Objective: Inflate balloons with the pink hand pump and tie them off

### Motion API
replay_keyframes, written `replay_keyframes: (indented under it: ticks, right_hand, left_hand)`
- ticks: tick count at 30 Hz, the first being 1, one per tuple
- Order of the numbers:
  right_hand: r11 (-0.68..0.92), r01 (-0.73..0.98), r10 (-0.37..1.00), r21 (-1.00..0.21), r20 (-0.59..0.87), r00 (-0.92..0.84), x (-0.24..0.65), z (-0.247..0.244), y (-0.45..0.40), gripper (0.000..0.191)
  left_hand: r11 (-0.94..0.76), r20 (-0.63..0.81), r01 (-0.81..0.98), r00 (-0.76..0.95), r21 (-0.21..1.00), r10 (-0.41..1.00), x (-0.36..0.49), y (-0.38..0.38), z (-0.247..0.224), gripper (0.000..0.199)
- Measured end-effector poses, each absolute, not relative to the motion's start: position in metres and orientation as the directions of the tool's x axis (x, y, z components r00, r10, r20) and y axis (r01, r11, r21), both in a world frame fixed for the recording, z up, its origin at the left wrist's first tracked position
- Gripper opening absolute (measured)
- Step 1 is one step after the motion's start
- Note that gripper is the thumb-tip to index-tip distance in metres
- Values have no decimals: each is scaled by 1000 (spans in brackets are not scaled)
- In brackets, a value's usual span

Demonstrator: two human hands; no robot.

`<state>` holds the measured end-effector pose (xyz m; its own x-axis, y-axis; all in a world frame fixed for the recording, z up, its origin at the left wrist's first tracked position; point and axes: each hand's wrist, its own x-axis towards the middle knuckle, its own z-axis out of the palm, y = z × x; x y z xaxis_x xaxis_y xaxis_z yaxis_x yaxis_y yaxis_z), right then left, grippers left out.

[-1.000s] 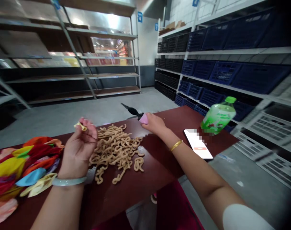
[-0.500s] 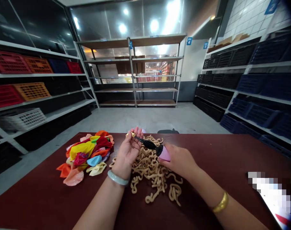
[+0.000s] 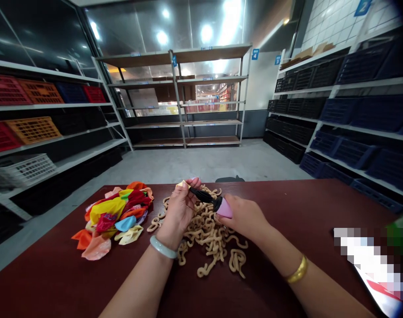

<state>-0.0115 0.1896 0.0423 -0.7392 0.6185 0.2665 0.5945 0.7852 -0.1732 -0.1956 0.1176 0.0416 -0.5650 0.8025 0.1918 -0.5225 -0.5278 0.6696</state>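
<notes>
My left hand (image 3: pixel 180 206), with a pale bangle at the wrist, pinches a small yellowish piece (image 3: pixel 181 184) between thumb and fingers. The narrow end of a black ribbed object (image 3: pixel 203 195) meets that piece. My right hand (image 3: pixel 243 214) is closed on the pink-purple bulb (image 3: pixel 225 209) at the black object's other end. Beneath both hands lies a heap of tan, curly, cord-like pieces (image 3: pixel 214 238). Left of my left hand is a pile of colourful limp pieces (image 3: pixel 117 210), in yellow, red, orange, blue and cream.
The dark red table (image 3: pixel 281 265) carries a blurred-out flat object (image 3: pixel 370 269) at its right edge. Beyond it stand shelves (image 3: pixel 208 79) at the back, with coloured crates (image 3: pixel 34 130) on the left racks and dark blue crates (image 3: pixel 359 150) on the right.
The fingers of my left hand have curled in more around the yellowish piece and the black tip. The whole view has shifted slightly, moving the table items a little left in the picture.
</notes>
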Motion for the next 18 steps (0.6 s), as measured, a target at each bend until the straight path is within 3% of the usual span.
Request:
replay_keyframes:
  ticks: [18]
  right_hand:
    - [809, 511, 585, -291, 318, -746, -7, 46, 192, 42]
  left_hand:
    - [-473, 210, -478, -505, 740, 837, -172, 112, 46, 21]
